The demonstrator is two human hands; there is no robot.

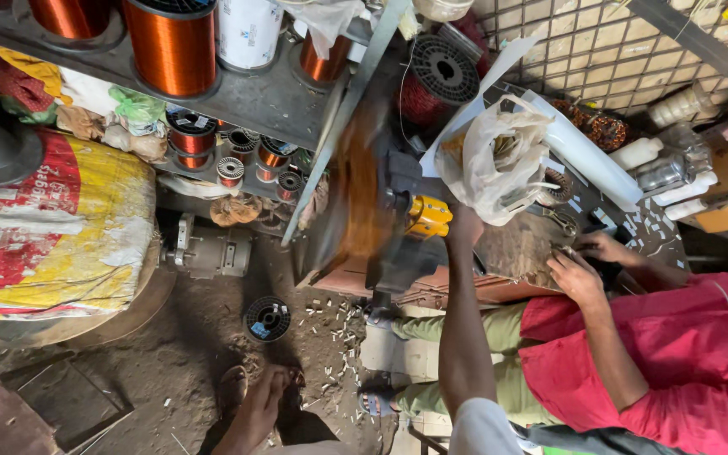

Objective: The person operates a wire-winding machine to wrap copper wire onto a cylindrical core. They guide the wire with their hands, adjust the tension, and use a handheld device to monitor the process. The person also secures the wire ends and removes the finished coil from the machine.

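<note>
My right hand [465, 227] reaches forward on a bare arm and closes around the yellow handle [427, 216] of a hand-cranked winding machine [398, 253]. Its fingers are partly hidden under a white plastic bag [495, 160]. Left of the handle a copper wire coil [355, 194] on the machine is a spinning blur. My left hand is out of the picture. My bare foot [259, 404] rests on the dirt floor below.
A person in a red shirt [676, 362] sits at right, both hands [587, 265] on a worn bench. Spools of copper wire [174, 46] stand on a metal shelf. A printed sack [52, 227], a small motor [208, 248] and an empty black spool [268, 318] lie at left.
</note>
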